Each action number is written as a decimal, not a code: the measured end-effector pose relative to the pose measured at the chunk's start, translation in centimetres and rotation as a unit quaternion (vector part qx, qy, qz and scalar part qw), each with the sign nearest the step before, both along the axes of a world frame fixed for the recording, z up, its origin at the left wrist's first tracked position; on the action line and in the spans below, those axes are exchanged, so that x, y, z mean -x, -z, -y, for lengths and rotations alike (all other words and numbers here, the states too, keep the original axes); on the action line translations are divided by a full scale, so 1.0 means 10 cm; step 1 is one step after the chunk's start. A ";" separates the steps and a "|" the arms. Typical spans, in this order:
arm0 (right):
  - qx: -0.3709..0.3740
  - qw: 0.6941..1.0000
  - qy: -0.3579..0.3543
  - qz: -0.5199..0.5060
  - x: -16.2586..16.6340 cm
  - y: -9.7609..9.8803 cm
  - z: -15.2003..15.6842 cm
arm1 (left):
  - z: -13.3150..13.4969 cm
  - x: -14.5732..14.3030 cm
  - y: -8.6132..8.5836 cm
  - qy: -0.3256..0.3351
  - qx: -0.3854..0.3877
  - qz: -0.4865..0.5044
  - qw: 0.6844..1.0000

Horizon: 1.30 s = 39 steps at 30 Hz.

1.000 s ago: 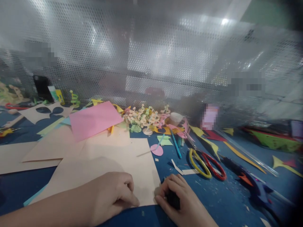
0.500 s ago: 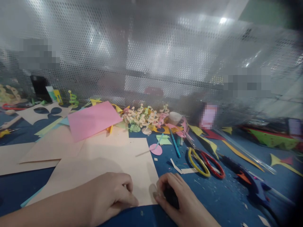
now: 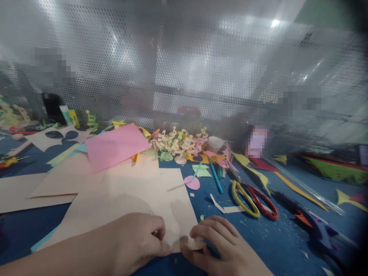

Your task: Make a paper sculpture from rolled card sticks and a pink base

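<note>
Left forearm (image 3: 77,247) lay low, angled in from lower left; left hand (image 3: 140,237) knuckles-up, fingers curled. Right hand (image 3: 222,247) faced it, fingers arched, thumb apart below. Hands sat near, untouching.

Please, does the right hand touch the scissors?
Apart: the head view shows blue tabletop between the right hand and the scissors' yellow handle.

Looks like a craft workshop: blue table (image 3: 267,243) with paper sheets (image 3: 129,191) on the left, scissors (image 3: 254,215) and glue gun (image 3: 318,230) right, curled paper pieces (image 3: 178,142) and glue stick (image 3: 66,115) along far edge, perforated screen (image 3: 178,76) behind.
</note>
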State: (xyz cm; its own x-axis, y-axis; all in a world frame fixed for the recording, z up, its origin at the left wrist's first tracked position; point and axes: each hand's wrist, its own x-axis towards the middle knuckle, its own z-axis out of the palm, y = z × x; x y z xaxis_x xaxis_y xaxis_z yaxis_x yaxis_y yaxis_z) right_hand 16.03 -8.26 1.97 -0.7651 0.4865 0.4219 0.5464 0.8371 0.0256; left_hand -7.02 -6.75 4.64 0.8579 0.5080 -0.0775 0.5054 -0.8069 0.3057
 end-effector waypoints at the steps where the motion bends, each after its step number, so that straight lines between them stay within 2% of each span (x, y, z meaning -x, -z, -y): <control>1: 0.012 1.000 -0.006 0.025 -0.02 -0.07 0.00 | 0.00 0.00 0.00 0.000 -0.001 0.014 1.000; 6: 0.090 0.992 0.013 0.091 -0.19 -0.34 -0.02 | 0.00 0.03 -0.03 0.002 0.000 0.028 1.000; 9: 0.103 0.994 0.027 0.037 -0.23 -0.38 0.00 | -0.02 0.04 -0.05 -0.003 0.017 0.030 0.999; 12: 0.133 0.990 0.019 -0.029 -0.13 -0.31 0.04 | -0.04 0.05 -0.03 0.001 0.043 0.063 0.997; 16: 0.161 0.986 -0.040 -0.018 0.09 -0.08 0.08 | -0.06 0.05 0.04 -0.015 0.088 0.098 0.991; 19: 0.152 0.988 -0.037 -0.011 0.17 0.05 0.10 | -0.07 0.09 0.07 -0.036 0.113 0.111 0.987; 22: 0.130 0.991 -0.035 -0.005 0.19 0.08 0.09 | -0.07 0.18 0.06 -0.055 0.149 0.119 0.980; 26: 0.068 0.996 -0.051 0.009 0.25 0.07 0.05 | -0.08 0.31 -0.03 -0.060 0.192 0.108 0.974; 30: -0.003 0.998 -0.055 -0.032 0.34 0.12 0.02 | -0.11 0.41 -0.09 -0.054 0.214 0.116 0.968; 35: 0.004 0.998 -0.049 -0.050 0.36 0.14 0.02 | -0.18 0.53 -0.09 -0.078 0.263 0.095 0.957; 39: 0.003 0.997 -0.080 -0.004 0.38 0.10 -0.01 | -0.20 0.55 -0.06 -0.072 0.272 0.059 0.958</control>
State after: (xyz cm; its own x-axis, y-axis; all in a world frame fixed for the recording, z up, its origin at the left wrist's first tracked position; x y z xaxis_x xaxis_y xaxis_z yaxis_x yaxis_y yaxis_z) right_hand 12.28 -8.13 0.98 -0.8298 0.3612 0.4253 0.4063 0.9136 0.0168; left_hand -12.54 -4.72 5.24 0.8015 0.5333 -0.2705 0.5349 -0.4370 0.7231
